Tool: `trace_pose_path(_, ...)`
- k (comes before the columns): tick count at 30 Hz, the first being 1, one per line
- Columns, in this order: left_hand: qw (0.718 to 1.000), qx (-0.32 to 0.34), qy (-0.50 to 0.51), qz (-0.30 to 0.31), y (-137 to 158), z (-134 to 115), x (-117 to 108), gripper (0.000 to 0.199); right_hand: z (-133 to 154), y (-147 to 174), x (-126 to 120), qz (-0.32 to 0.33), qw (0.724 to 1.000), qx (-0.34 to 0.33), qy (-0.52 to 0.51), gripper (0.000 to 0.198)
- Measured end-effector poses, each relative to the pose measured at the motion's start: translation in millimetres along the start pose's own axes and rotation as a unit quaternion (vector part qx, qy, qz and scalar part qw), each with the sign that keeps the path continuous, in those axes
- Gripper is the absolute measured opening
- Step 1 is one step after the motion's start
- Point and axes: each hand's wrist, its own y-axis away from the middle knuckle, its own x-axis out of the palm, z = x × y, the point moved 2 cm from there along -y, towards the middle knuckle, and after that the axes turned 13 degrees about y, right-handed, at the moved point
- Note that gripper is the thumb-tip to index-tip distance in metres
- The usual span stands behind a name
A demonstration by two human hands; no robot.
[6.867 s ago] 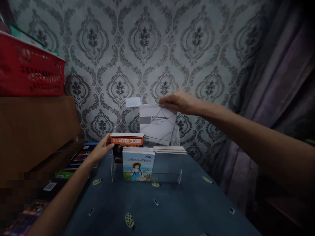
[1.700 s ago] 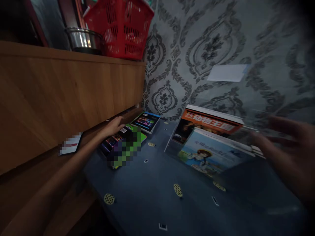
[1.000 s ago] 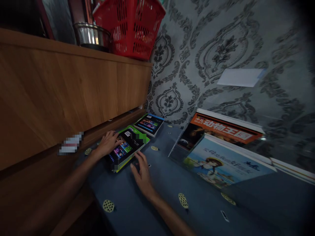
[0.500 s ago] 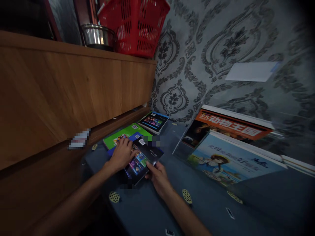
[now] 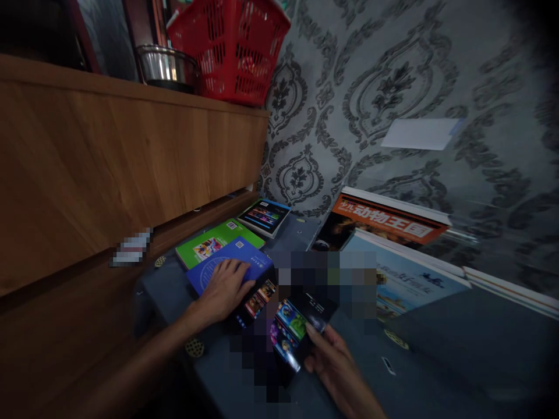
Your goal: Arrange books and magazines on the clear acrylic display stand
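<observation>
My left hand [image 5: 225,288] lies with its fingers spread flat on a blue book [image 5: 244,253], thumb toward the right edge. Beside the thumb shows a dark surface with small orange pictures [image 5: 262,297]; blurred squares hide whether it belongs to the black book. My right hand [image 5: 336,358] pinches the right side of that black book [image 5: 292,323], which has colourful pictures and is tilted above the table. Under the blue book's far side is a green book [image 5: 207,241]. Farther back lies another black book with a blue edge [image 5: 264,218].
Large books, one orange-titled [image 5: 388,218] and one light blue [image 5: 406,285], lean at the right on the dark patterned table [image 5: 349,401]. Along the left runs a wooden cabinet [image 5: 131,157], bearing a metal pot [image 5: 166,67] and a red basket [image 5: 231,52].
My right hand has moved right and nearer with the black book, baring more of the blue book. My left hand now rests on the blue cover. The view has shifted slightly.
</observation>
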Motion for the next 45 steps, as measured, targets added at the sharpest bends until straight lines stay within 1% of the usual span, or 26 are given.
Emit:
trace_pose_path(3, 0.997, -0.055, -0.062, -0.007, 0, 19, -7, 0.05, -4, 6, -14, -0.025, 1.0, 0.001, -0.003, 0.036)
trace_pose_path(6, 0.987, -0.116, -0.11, -0.01, 0, 36, -17, 0.062, -5, 11, -21, -0.026, 0.999, 0.017, -0.006, 0.038)
trace_pose_path(8, 0.984, -0.129, -0.122, -0.007, -2, 42, -24, 0.07, -3, 14, -22, -0.034, 0.999, 0.017, -0.011, 0.038)
trace_pose_path(10, 0.986, -0.12, -0.113, -0.009, -5, 46, -31, 0.073, -1, 16, -20, -0.043, 0.999, 0.015, -0.019, 0.039)
trace_pose_path(12, 0.991, -0.108, -0.075, -0.015, -11, 51, -39, 0.07, 1, 18, -19, -0.047, 0.998, 0.019, -0.03, 0.04)
trace_pose_path(15, 0.993, -0.112, -0.019, -0.013, -27, 67, -54, 0.055, 3, 19, -21, -0.05, 0.998, 0.02, -0.032, 0.035)
trace_pose_path(18, 0.991, -0.128, -0.03, -0.006, -44, 90, -68, 0.042, 3, 18, -27, -0.046, 0.998, 0.021, -0.027, 0.033)
trace_pose_path(21, 0.986, -0.151, -0.072, -0.018, -53, 108, -76, 0.038, 6, 17, -30, -0.051, 0.998, 0.014, -0.029, 0.036)
trace_pose_path(23, 0.983, -0.146, -0.108, -0.028, -53, 111, -77, 0.038, 14, 20, -33, -0.068, 0.997, -0.026, -0.014, 0.036)
trace_pose_path(25, 0.981, -0.126, -0.143, -0.045, -50, 106, -76, 0.039, 24, 26, -37, -0.096, 0.99, -0.095, 0.036, 0.032)
trace_pose_path(26, 0.981, -0.112, -0.15, -0.058, -48, 101, -75, 0.038, 29, 30, -39, -0.115, 0.981, -0.133, 0.083, 0.029)
trace_pose_path(27, 0.983, -0.093, -0.143, -0.074, -46, 95, -73, 0.037, 33, 34, -42, -0.131, 0.966, -0.173, 0.141, 0.025)
trace_pose_path(28, 0.987, -0.066, -0.119, -0.086, -44, 87, -71, 0.035, 35, 39, -44, -0.143, 0.944, -0.215, 0.206, 0.022)
trace_pose_path(29, 0.992, -0.037, -0.081, -0.092, -42, 78, -68, 0.034, 35, 42, -45, -0.139, 0.916, -0.259, 0.275, 0.021)
trace_pose_path(31, 0.996, 0.013, 0.013, -0.083, -37, 61, -59, 0.032, 28, 47, -45, -0.088, 0.846, -0.345, 0.396, 0.025)
trace_pose_path(33, 0.994, 0.035, 0.087, -0.059, -32, 45, -46, 0.033, 13, 46, -43, -0.015, 0.772, -0.406, 0.488, 0.034)
trace_pose_path(35, 0.99, 0.044, 0.128, -0.031, -24, 30, -32, 0.033, -4, 42, -43, 0.036, 0.711, -0.431, 0.555, 0.046)
trace_pose_path(36, 0.989, 0.051, 0.138, -0.015, -20, 23, -24, 0.033, -11, 40, -44, 0.051, 0.688, -0.436, 0.579, 0.05)
trace_pose_path(37, 0.988, 0.059, 0.143, 0.002, -15, 17, -16, 0.032, -17, 38, -47, 0.063, 0.668, -0.437, 0.599, 0.053)
trace_pose_path(39, 0.986, 0.077, 0.144, 0.042, -5, 6, -1, 0.033, -22, 36, -53, 0.073, 0.642, -0.432, 0.629, 0.054)
trace_pose_path(42, 0.981, 0.109, 0.135, 0.086, 6, -3, 22, 0.035, -21, 35, -61, 0.077, 0.619, -0.422, 0.658, 0.058)
trace_pose_path(44, 0.981, 0.122, 0.117, 0.097, 10, -5, 37, 0.038, -16, 34, -57, 0.074, 0.607, -0.432, 0.663, 0.057)
trace_pose_path(45, 0.982, 0.124, 0.102, 0.097, 12, -4, 43, 0.039, -12, 32, -50, 0.07, 0.603, -0.438, 0.663, 0.053)
